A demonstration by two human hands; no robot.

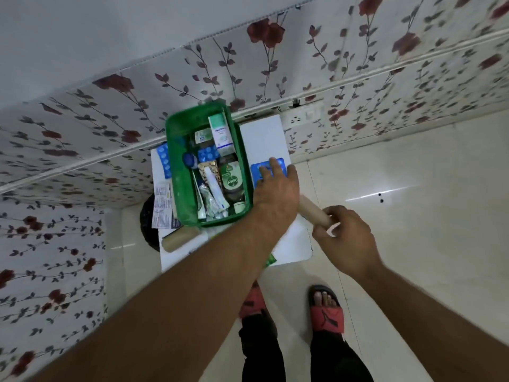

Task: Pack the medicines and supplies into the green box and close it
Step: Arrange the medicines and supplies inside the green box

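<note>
Head view, the only one: I see the green box (192,216) open on a small white table (261,133) against the wall, already holding a white carton (219,130), a dark bottle (231,180), tubes (213,186) and a blue pill strip (208,154). My left hand (275,194) reaches across to a blue packet (279,164) lying just right of the box, fingers spread flat on it, not yet closed around it. My right hand (344,238) has its fingers clamped on one end of a beige roll (311,210) at the table's right edge. Still unpacked: a second beige roll (179,239) at the near left, a paper leaflet (162,205) and another pill strip (164,161) left of the box. Risk, as I judge it: the flat packet may slide off the table edge under a pressing palm, and the crowded, upright items may stop the lid from seating; no lid is clearly visible. Table is narrow, with items overhanging. Floor is glossy pale tile, walls floral-papered, a socket (308,114) behind the table; frame is motion-blurred.
</note>
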